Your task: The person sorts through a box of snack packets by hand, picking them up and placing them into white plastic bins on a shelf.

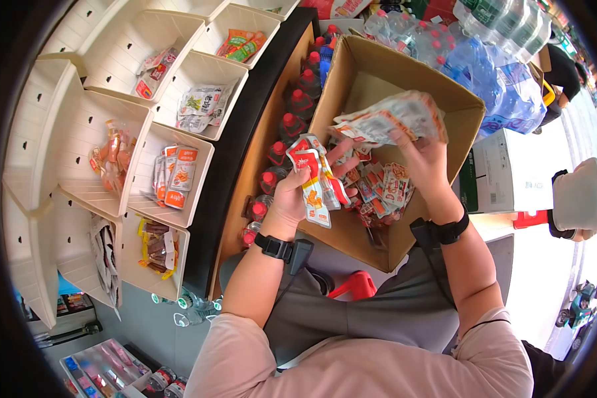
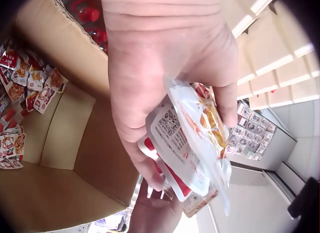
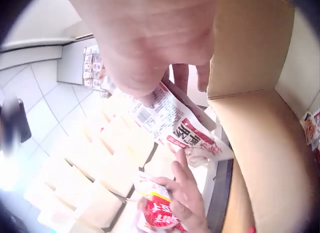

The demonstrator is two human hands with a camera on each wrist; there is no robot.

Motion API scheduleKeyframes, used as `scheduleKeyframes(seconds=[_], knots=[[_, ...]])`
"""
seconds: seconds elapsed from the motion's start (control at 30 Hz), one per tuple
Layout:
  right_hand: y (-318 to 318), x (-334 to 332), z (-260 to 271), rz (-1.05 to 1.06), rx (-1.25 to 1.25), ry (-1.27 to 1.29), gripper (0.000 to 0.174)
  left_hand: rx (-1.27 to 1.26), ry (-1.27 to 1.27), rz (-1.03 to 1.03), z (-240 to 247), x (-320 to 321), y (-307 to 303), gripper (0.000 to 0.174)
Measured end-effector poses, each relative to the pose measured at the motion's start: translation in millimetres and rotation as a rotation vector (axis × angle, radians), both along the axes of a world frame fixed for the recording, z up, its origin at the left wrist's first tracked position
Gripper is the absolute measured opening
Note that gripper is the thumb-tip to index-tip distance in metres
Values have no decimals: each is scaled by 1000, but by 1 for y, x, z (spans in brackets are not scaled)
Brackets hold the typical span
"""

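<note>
My left hand (image 1: 297, 189) grips a bunch of red, white and orange snack packets (image 1: 317, 176) above the near side of an open cardboard box (image 1: 371, 79). In the left wrist view the fingers (image 2: 150, 118) curl round the same packets (image 2: 192, 138). My right hand (image 1: 423, 159) holds a fan of pale packets (image 1: 395, 118) over the box's middle. The right wrist view shows those packets (image 3: 175, 125) pinched under the hand. Several small snack packets (image 1: 381, 192) lie loose on the box floor.
White shelf bins (image 1: 132, 126) at the left hold bagged snacks (image 1: 174, 174). Red-capped bottles (image 1: 292, 113) stand in a row between the shelf and the box. Packs of water bottles (image 1: 491, 73) sit behind the box, with a white carton (image 1: 511, 169) at the right.
</note>
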State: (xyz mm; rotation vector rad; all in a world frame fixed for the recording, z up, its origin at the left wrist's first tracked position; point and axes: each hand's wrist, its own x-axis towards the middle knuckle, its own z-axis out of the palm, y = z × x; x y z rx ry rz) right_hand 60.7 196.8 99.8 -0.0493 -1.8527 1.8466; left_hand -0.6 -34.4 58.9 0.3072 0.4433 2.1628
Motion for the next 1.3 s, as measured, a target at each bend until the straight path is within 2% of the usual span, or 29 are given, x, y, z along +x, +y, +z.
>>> scheduleKeyframes(seconds=[0.07, 0.1, 0.13, 0.2, 0.27, 0.33, 0.43, 0.57, 0.7, 0.8, 0.9, 1.03, 1.07, 1.1, 1.17, 1.2, 1.23, 1.27, 1.3], knots=[[10, -3, 1, -63, -79, 21, 30, -104, 54, -12, 1, -1, -2, 70], [19, 2, -3, -117, -30, -151, 29, -134, 74, 14, -1, 0, -3, 73], [13, 2, 3, -179, -140, -153, 27, -169, 111, 26, -8, 0, -7, 73], [20, 1, -7, -173, -207, -216, 29, -217, -33, 160, -21, 8, -11, 58], [28, -2, -19, -96, -255, -184, 32, -193, -125, 176, -23, 13, -14, 44], [33, -8, -28, -64, -331, -157, 41, -225, -255, 167, -13, 18, -17, 38], [22, -7, -15, -70, -450, -88, 42, -277, -220, 198, -6, 25, -35, 34], [19, -4, -12, -43, -479, -71, 42, -389, -65, 311, 40, 34, -70, 31], [21, -4, -15, 10, -488, -78, 39, -509, 133, 551, 136, 55, -96, 30], [25, -8, -24, 3, -494, -71, 41, -581, 234, 637, 175, 60, -121, 30], [30, -17, -40, -10, -498, -88, 45, -588, 283, 662, 217, 64, -142, 28], [30, -25, -49, 3, -475, -78, 46, -661, 254, 942, 296, 47, -156, 30], [27, -26, -48, 10, -458, -63, 44, -526, 251, 795, 311, 25, -176, 26], [23, -24, -47, 12, -441, -53, 43, -493, 248, 882, 330, 9, -190, 27], [17, -22, -40, 13, -386, -83, 35, -422, 519, 1018, 370, -20, -211, 33], [13, -21, -36, 17, -371, -88, 34, -309, 579, 1046, 375, -60, -240, 41], [11, -21, -35, 19, -356, -92, 33, -350, 386, 1066, 398, -54, -242, 57], [10, -23, -42, 50, -343, -88, 35, -308, 295, 1018, 404, -69, -257, 72], [11, -26, -45, 85, -329, -80, 38, -394, 213, 995, 408, -63, -258, 80]])
